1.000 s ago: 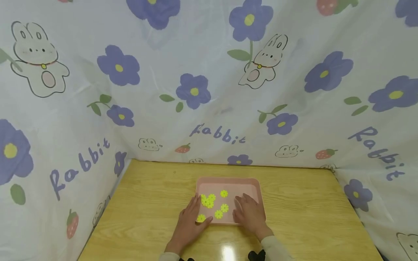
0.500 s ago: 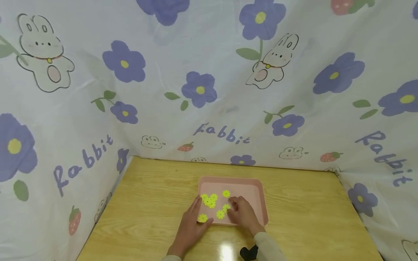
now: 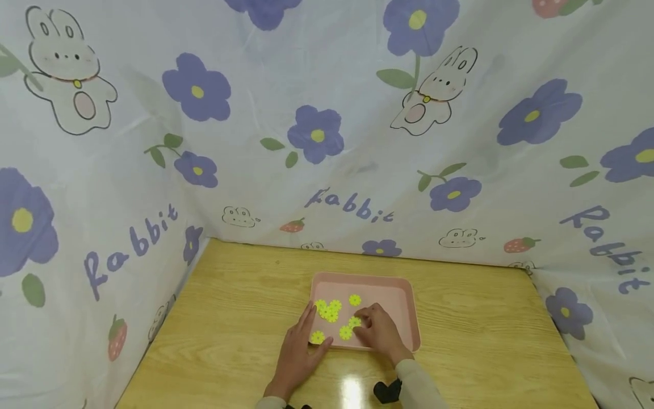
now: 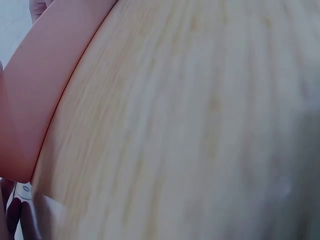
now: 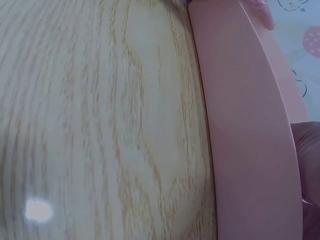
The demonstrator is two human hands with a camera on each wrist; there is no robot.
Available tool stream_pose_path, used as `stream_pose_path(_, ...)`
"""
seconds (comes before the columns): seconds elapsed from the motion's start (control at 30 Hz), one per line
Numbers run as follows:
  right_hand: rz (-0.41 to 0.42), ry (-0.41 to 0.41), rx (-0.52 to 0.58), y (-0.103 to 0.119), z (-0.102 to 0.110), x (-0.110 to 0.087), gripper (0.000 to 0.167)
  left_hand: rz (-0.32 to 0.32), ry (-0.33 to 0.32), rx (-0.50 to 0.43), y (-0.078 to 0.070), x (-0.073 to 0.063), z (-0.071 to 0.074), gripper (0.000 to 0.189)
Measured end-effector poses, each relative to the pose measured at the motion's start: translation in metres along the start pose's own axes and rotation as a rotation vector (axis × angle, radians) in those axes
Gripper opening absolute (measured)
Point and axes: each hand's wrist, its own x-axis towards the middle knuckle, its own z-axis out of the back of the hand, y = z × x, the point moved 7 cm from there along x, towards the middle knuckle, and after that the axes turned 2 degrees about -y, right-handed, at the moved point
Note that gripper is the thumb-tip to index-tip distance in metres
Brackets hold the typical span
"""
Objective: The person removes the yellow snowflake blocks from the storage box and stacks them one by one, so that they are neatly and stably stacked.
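Note:
A shallow pink tray (image 3: 393,292) holds several yellow flower-shaped pieces (image 3: 346,332), some overlapping on its left side. My left hand (image 3: 297,352) rests on the tray's front left corner, fingers fairly straight along the left side and thumb at the front rim. Inside the tray, my right hand (image 3: 380,332) has curled fingers, with thumb and forefinger around one yellow flower (image 3: 355,322). Whether that flower is off the tray floor cannot be told. Both wrist views mostly show the tray's outer wall (image 4: 45,75) (image 5: 245,125); the rim hides the right fingertips in the right wrist view.
The tray stands on a wood-grain table (image 3: 240,318). White cloth (image 3: 255,187) printed with rabbits and flowers rises behind the table and along both sides. A black heart-shaped thing (image 3: 387,392) shows by the right sleeve (image 3: 419,383).
My right hand has moved left within the tray to one flower, its fingers more curled than before. My left hand stays at the tray corner. The head view has shifted slightly.

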Motion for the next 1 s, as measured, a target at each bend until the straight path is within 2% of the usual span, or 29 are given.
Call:
stream_pose_path(0.37, 0.046, 0.047, -0.003, 0.0025, -0.0020, -0.0013, 0.028, 0.004, -0.004, 0.003, 0.0020, 0.0005, -0.0007, 0.083)
stream_pose_path(0.67, 0.039, 0.096, 0.007, 0.0028, -0.0013, -0.0038, 0.035, 0.017, -0.005, -0.004, 0.0001, 0.0001, -0.0007, 0.083)
stream_pose_path(1.0, 0.065, 0.093, -0.023, -0.0037, -0.0008, -0.0025, 0.032, 0.029, -0.008, 0.007, 0.0013, -0.0009, -0.0027, 0.083)
